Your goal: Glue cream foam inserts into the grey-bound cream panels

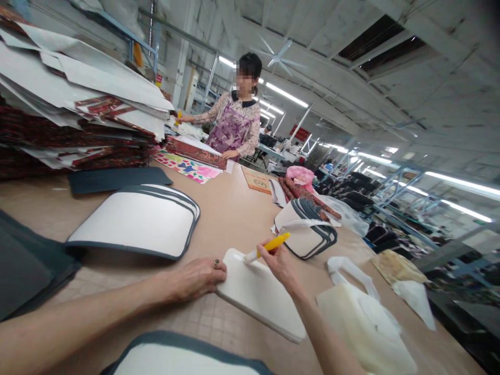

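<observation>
My right hand (275,263) is closed round the yellow handle of a brush (273,244). The brush's white end rests on the top of a stack of white rounded panels (269,297). At the stack's left edge my left hand (201,278), with a ring on one finger, grips the panels with its fingers curled. Right of the stack stands a cream plastic jug (363,323) with a loop handle, cut open as far as I can see. White panels with dark grey borders (136,221) lie in a curved pile beyond my left forearm. Another dark-bordered panel (187,359) is at the bottom edge.
A co-worker (238,114) stands at the table's far side, one hand on patterned sheets (195,152). Tall stacked sheets (78,94) rise at the left. A curled pile of bordered panels (304,229) and rolled patterned material (307,194) sit at the right.
</observation>
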### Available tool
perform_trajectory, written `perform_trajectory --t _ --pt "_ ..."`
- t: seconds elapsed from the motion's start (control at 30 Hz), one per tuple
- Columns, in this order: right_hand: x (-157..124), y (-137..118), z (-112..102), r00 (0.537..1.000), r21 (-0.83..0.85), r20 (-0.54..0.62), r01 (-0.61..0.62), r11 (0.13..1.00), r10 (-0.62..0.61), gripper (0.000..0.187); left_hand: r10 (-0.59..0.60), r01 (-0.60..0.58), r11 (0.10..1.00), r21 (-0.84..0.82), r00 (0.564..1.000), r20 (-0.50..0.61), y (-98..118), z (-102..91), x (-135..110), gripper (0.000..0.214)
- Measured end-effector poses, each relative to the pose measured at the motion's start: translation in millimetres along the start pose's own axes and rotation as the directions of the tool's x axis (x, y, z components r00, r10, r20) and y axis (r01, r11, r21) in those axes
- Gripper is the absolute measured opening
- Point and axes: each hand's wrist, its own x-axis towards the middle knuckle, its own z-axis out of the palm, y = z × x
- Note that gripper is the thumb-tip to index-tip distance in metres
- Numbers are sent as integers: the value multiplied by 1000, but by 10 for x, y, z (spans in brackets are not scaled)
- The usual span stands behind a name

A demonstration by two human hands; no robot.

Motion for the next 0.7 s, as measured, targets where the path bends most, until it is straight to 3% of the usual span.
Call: perform_trajectory --t 0.2,0.3,0.37,0.43,0.53,0.6,0.7 --pt "-408 369 -894 979 -175 -175 -131 976 101 27 1 -1 1000 -1 1000 7 -31 10 -24 15" --pt "-544 366 -1104 968 -207 -229 -155 966 106 29 17 -17 1000 -6 1000 7 -33 -1 -32 14" --pt "-555 256 -1011 971 -186 -219 -137 973 95 30 23 -22 999 -26 1000 1 -53 -1 -27 16" --pt "-524 80 -742 985 -133 -156 -97 986 76 30 -14 10 997 -76 999 -47 -112 22 -11 22" --pt "-467 -219 -190 999 -23 -12 -33 999 33 29 -70 55 988 -145 992 -104 -251 94 12 52" --pt "-452 -373 119 998 36 68 -14 999 12 27 -30 20 992 -122 996 -80 -320 131 9 74" --pt "-473 -455 323 990 69 138 -19 997 10 23 14 -17 998 -59 999 -50 -333 138 -8 85"
